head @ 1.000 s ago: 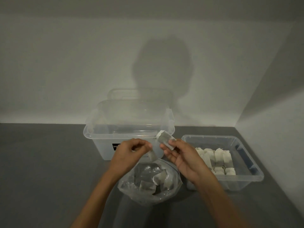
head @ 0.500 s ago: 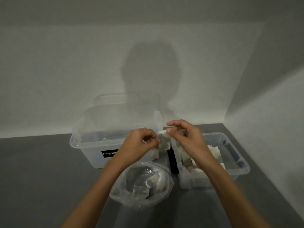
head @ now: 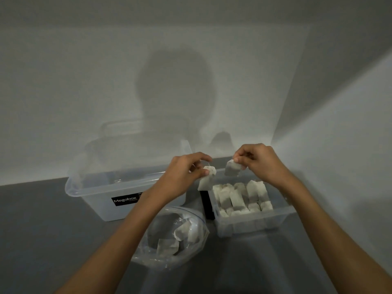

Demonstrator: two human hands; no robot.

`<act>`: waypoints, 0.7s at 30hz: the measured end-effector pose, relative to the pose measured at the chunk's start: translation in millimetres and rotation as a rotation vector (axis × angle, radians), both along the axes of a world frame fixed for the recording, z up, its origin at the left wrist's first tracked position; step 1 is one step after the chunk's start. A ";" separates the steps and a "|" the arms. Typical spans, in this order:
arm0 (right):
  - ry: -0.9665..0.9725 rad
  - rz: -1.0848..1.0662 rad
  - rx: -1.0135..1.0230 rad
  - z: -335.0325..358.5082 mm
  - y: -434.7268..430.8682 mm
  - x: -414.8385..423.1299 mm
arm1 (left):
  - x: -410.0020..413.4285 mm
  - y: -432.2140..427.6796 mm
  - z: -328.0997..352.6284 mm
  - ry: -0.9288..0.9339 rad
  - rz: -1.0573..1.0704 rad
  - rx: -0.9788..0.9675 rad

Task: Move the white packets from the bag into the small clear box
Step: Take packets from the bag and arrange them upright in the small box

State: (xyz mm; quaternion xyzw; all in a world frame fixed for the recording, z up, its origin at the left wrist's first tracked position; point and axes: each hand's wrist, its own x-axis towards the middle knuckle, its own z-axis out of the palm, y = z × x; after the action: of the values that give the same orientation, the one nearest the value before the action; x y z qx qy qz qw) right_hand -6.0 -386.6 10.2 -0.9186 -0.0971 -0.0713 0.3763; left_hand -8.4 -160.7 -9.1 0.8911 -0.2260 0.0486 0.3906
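The left hand (head: 184,172) pinches the first packet (head: 206,179) between its thumb and fingers. This white packet hangs down from the fingertips. The right hand (head: 258,164) pinches the second packet (head: 232,169) the same way. The two packets are near each other but do not touch.

Both hands are up in the air. Under the right hand is the small clear box (head: 250,227). Many boxed packets (head: 239,198) stand in rows inside it. The first packet hangs at the left edge of this box.

Below the left arm, closer to the person, the clear bag (head: 148,251) sits open on the grey table (head: 42,230). A few bagged packets (head: 182,232) lie inside. To the left of the left hand is a big clear box (head: 101,200) with a black Megabox label (head: 125,200).
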 end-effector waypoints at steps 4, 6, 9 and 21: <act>0.144 -0.031 -0.184 -38.4 -27.5 18.1 | 2.3 -0.3 -4.4 0.009 0.015 -0.001; 0.211 -0.025 -0.298 -59.3 -34.5 24.9 | 1.4 -0.2 -6.7 0.017 0.017 0.018; 0.299 -0.030 -0.406 -87.7 -38.4 32.9 | -0.9 1.3 -10.2 0.031 0.022 0.016; 0.278 -0.263 -0.404 -140.1 -31.5 49.6 | -3.0 7.2 -18.0 0.076 0.036 0.028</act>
State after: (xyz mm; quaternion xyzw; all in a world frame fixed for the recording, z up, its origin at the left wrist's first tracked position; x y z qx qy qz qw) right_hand 43.6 -418.2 -129.8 -0.9807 0.0632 0.0279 0.1827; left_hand -11.4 -153.5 -27.1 0.9015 -0.1955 0.0186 0.3856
